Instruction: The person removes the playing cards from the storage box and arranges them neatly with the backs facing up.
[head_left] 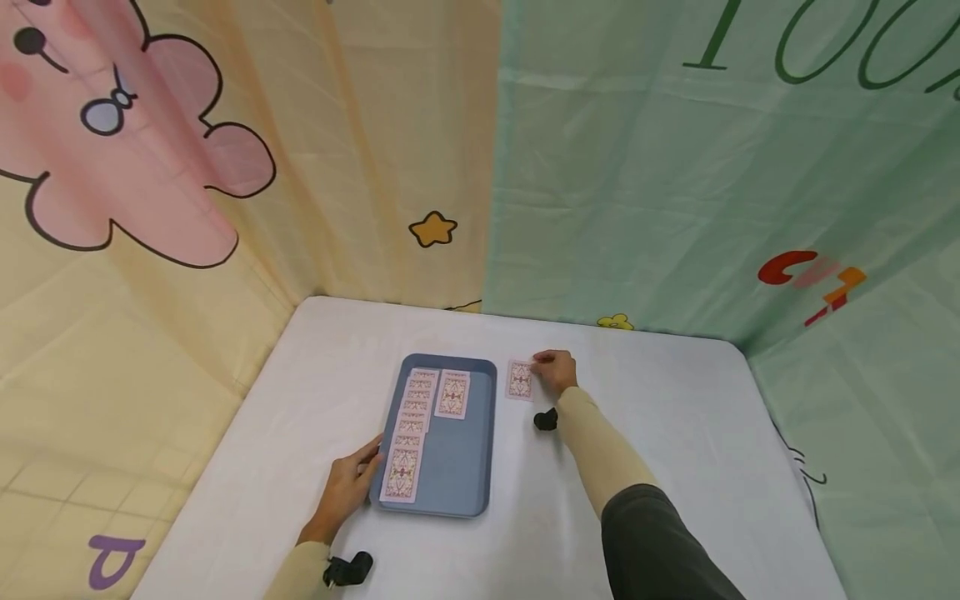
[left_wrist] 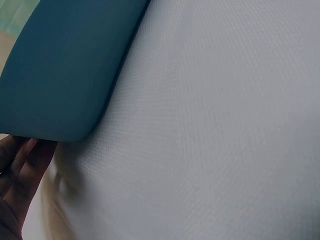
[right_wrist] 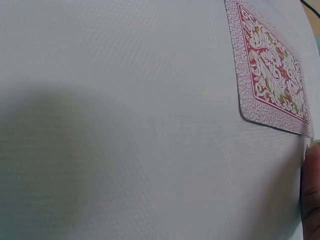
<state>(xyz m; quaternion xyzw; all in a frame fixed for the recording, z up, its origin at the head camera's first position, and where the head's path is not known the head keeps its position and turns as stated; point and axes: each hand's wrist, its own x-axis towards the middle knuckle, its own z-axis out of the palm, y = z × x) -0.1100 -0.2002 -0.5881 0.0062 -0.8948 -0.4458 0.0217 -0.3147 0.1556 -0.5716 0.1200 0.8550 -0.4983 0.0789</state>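
Touching right edge of lone playing card (head_left: 520, 380): right hand (head_left: 557, 372), fingers bent; cannot tell if pinching. Card back-up on white table (head_left: 637, 367), narrow gap from blue-grey tray (head_left: 491, 450). Left hand (head_left: 348, 487), fingers fairly straight, against tray's left edge. Inside tray: overlapping cards (head_left: 402, 475) in two groups, exact count hidden; bare floor lower right. Two wrist cameras (head_left: 546, 419), black. Printed curtain (head_left: 600, 183) bounds table's far edge.

High head view, forward and down, wrist views close, left sharing tray (head_left: 454, 467), right sharing card (head_left: 520, 380)
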